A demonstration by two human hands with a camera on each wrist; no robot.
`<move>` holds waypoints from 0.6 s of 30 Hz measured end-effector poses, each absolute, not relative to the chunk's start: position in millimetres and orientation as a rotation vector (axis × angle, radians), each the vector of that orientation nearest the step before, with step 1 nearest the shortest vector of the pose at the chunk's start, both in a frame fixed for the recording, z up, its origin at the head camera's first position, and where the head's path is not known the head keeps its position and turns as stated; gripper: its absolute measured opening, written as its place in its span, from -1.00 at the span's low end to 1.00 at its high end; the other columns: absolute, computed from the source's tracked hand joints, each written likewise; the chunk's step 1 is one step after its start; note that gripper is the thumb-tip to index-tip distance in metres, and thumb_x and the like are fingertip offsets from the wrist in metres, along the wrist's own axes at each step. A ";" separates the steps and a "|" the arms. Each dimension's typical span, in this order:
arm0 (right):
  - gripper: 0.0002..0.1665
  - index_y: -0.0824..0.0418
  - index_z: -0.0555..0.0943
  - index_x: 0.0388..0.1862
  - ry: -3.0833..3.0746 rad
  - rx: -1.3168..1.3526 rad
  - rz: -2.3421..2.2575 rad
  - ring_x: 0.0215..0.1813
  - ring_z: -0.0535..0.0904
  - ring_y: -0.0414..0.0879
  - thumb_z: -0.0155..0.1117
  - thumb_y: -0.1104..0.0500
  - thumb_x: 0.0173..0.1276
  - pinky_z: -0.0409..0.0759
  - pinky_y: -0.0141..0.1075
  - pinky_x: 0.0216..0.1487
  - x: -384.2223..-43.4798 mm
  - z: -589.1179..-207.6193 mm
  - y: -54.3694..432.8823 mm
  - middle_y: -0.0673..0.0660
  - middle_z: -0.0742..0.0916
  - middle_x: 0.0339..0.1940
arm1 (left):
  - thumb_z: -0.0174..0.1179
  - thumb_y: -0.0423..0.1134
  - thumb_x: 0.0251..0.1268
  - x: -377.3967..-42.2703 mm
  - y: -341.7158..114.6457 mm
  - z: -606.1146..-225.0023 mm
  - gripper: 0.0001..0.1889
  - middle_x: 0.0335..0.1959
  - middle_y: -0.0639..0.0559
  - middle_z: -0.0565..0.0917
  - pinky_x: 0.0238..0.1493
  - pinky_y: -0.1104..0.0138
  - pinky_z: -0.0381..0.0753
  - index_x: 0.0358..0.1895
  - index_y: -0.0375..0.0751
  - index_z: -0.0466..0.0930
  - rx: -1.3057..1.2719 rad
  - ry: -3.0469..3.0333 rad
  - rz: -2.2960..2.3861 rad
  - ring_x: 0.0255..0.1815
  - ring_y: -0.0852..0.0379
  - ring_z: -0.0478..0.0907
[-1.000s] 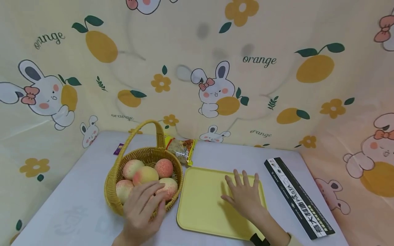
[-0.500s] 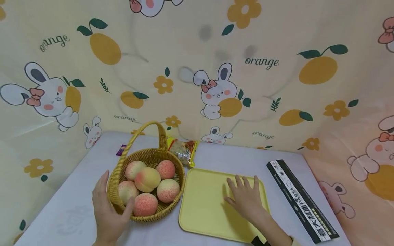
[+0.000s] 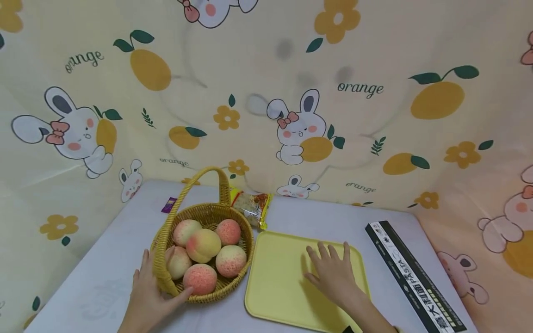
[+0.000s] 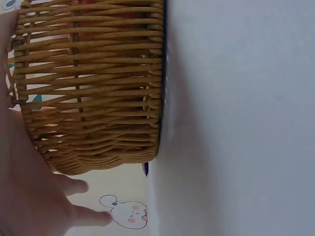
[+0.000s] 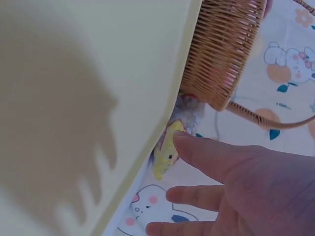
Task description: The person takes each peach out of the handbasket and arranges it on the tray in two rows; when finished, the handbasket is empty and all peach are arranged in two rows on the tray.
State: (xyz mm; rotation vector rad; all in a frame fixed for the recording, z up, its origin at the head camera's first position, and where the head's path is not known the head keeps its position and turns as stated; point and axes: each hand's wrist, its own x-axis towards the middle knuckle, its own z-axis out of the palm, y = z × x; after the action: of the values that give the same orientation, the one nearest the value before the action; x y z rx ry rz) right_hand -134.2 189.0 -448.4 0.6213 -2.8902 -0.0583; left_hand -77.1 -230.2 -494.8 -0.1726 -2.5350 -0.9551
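Note:
A yellow wicker basket [image 3: 207,298] with a tall handle holds several pinkish and yellow peaches [image 3: 204,245]. My left hand [image 3: 146,296] is at the basket's left side, fingers spread along the outer wall and thumb at the front rim beside the lowest peach. In the left wrist view, two fingers of that hand [image 4: 37,191] reach out straight past the wicker wall. Over a yellow rectangular tray [image 3: 275,277], my right hand [image 3: 335,277] is spread, fingers apart, and its shadow falls on the tray. Nothing is held in the right hand.
Behind the basket lies a clear-and-yellow food packet [image 3: 251,208]. A small purple packet [image 3: 169,205] lies at the back left. To the tray's right is a long black-and-white pasta box [image 3: 412,275]. A cloth printed with rabbits and oranges hangs behind the white table [image 3: 96,282].
My left hand has moved from over the peaches to the basket's left side, then in against it. A pink peach at the front now shows. My right hand stays above the tray.

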 end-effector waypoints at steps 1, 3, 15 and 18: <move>-0.28 0.16 0.59 0.25 -2.880 0.628 -0.051 0.17 0.54 0.29 0.46 -0.16 0.19 0.10 0.48 0.26 -135.2 -448.7 187.9 0.32 0.63 0.20 | 0.63 0.05 -0.26 -77.0 -230.6 -496.7 0.10 0.45 -0.28 0.23 0.10 -0.53 0.08 0.49 -0.11 0.29 -0.188 -2.519 -0.954 0.45 -0.48 0.04; -0.28 0.17 0.59 0.25 -2.856 0.643 -0.032 0.17 0.55 0.29 0.48 -0.14 0.18 0.12 0.47 0.26 -137.8 -448.7 184.9 0.32 0.63 0.19 | 0.64 0.02 -0.26 -77.3 -231.2 -499.6 0.10 0.43 -0.26 0.26 0.23 -0.37 0.12 0.49 -0.15 0.29 -0.228 -2.480 -0.950 0.44 -0.34 0.12; -0.40 0.24 0.60 0.19 -2.802 0.719 0.404 0.18 0.57 0.24 0.52 0.07 0.20 0.39 0.30 0.19 -164.7 -424.4 163.9 0.27 0.66 0.16 | 0.62 0.01 -0.23 -77.4 -229.3 -506.9 0.09 0.52 -0.17 0.15 0.43 -0.11 0.06 0.50 -0.15 0.27 -0.237 -2.447 -0.962 0.49 -0.24 0.06; -0.41 0.27 0.60 0.19 -2.814 0.729 0.518 0.16 0.58 0.22 0.52 0.11 0.20 0.47 0.22 0.14 -170.5 -420.0 159.5 0.25 0.67 0.14 | 0.63 -0.01 -0.22 -77.6 -231.2 -507.2 0.10 0.53 -0.18 0.13 0.46 -0.02 0.01 0.50 -0.16 0.26 -0.256 -2.445 -0.957 0.50 -0.22 0.04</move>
State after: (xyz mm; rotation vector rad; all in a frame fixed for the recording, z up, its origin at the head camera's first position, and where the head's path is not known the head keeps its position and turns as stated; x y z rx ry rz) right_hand -170.5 159.5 -420.0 0.7286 -2.8143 0.5182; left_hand -77.6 -231.2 -507.2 -0.2557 -2.4448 -0.9574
